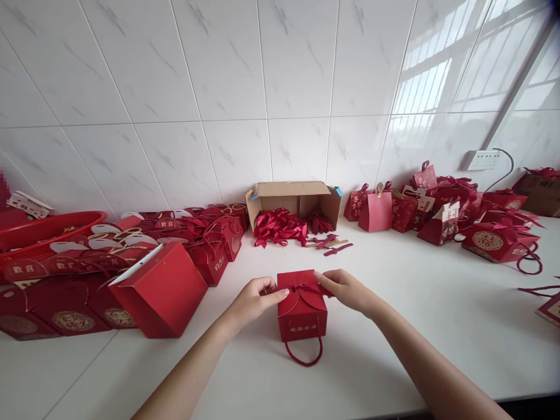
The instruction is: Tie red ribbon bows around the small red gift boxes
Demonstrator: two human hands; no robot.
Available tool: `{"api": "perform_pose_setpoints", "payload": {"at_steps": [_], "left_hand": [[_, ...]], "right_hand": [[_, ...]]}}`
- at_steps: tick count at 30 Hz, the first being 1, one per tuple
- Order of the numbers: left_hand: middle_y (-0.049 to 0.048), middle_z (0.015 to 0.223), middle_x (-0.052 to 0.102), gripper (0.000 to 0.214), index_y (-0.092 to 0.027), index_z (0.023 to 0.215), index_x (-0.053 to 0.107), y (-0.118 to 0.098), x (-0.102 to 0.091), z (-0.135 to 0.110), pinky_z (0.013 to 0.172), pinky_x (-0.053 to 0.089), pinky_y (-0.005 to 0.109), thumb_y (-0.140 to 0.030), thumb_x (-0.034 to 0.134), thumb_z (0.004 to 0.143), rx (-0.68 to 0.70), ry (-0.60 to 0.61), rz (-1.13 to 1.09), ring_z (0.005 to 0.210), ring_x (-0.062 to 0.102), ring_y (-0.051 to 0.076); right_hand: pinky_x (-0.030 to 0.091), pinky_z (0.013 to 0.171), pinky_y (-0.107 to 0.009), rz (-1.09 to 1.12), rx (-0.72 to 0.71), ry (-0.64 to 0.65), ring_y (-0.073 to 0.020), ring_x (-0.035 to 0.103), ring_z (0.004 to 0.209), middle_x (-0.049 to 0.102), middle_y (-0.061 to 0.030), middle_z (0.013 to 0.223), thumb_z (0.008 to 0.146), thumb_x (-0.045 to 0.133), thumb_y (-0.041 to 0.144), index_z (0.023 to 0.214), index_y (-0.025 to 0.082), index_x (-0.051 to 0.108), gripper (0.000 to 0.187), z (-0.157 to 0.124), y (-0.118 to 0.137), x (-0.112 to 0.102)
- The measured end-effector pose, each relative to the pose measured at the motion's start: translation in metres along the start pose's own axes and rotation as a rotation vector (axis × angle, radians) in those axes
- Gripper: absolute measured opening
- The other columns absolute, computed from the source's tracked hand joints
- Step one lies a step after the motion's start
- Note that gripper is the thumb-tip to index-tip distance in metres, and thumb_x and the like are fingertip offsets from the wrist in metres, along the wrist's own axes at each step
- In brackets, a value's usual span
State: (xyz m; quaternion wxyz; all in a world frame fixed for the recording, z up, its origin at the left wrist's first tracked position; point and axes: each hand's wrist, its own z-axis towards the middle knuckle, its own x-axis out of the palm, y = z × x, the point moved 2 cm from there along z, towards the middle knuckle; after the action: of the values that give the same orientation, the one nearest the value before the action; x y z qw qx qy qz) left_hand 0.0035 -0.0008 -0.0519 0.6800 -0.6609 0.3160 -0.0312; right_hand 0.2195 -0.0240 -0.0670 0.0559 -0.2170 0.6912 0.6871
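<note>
A small red gift box point(303, 322) stands on the white table in front of me, gold characters on its near side. Its rounded top flaps meet under a dark red ribbon point(308, 287), and a twisted rope handle point(305, 364) hangs down toward me. My left hand point(258, 296) grips the box's left side, thumb on the top beside the ribbon and fingers curled. At the right back corner, my right hand point(345, 287) is closed on the box, its thumb on the top edge. The ribbon's right end passes by its fingers, which partly hide it.
An open cardboard box point(289, 188) of red ribbons point(280, 226) stands against the tiled wall, loose ribbon pieces point(338, 249) before it. Many red boxes fill the left, with a larger red box point(168, 289) nearest and a red basket point(87, 219) behind. More gift boxes point(485, 240) crowd the right.
</note>
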Motion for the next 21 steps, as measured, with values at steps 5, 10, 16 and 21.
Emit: {"api": "perform_pose_setpoints", "payload": {"at_steps": [5, 10, 16, 21], "left_hand": [[-0.0065, 0.06, 0.033, 0.04, -0.02, 0.059, 0.036, -0.001, -0.001, 0.001, 0.055, 0.028, 0.025, -0.046, 0.064, 0.072, 0.064, -0.087, 0.057, 0.057, 0.033, 0.011], [-0.0079, 0.055, 0.023, 0.055, -0.021, 0.054, 0.025, 0.001, -0.008, 0.0, 0.051, 0.019, 0.024, -0.05, 0.07, 0.064, 0.074, -0.187, 0.192, 0.053, 0.024, 0.009], [-0.0069, 0.059, 0.03, 0.045, -0.02, 0.059, 0.034, 0.008, -0.009, 0.001, 0.053, 0.026, 0.024, -0.051, 0.064, 0.071, 0.083, -0.115, 0.208, 0.056, 0.031, 0.01], [0.0007, 0.091, 0.053, 0.028, -0.022, 0.083, 0.049, -0.001, -0.011, -0.004, 0.076, 0.043, 0.031, -0.042, 0.066, 0.072, 0.192, -0.248, 0.285, 0.084, 0.052, 0.018]], "right_hand": [[0.017, 0.048, -0.023, 0.121, -0.03, 0.128, -0.0079, 0.024, 0.052, 0.033, 0.0065, 0.057, 0.077, 0.057, 0.06, 0.063, 0.018, 0.045, 0.045, -0.002, 0.002, -0.014], [0.017, 0.049, -0.023, 0.024, -0.053, 0.106, -0.0076, 0.023, 0.052, 0.031, 0.007, 0.056, 0.076, 0.059, 0.059, 0.061, 0.018, 0.044, 0.046, 0.0, -0.01, -0.025], [0.015, 0.048, -0.024, -0.009, -0.014, 0.177, -0.0078, 0.02, 0.052, 0.027, 0.0068, 0.058, 0.077, 0.051, 0.066, 0.061, 0.019, 0.04, 0.051, -0.003, -0.014, -0.027], [0.019, 0.051, -0.026, 0.116, -0.096, 0.259, -0.0086, 0.021, 0.053, 0.027, 0.0066, 0.055, 0.08, 0.057, 0.056, 0.055, 0.018, 0.04, 0.049, -0.013, -0.005, -0.033]]}}
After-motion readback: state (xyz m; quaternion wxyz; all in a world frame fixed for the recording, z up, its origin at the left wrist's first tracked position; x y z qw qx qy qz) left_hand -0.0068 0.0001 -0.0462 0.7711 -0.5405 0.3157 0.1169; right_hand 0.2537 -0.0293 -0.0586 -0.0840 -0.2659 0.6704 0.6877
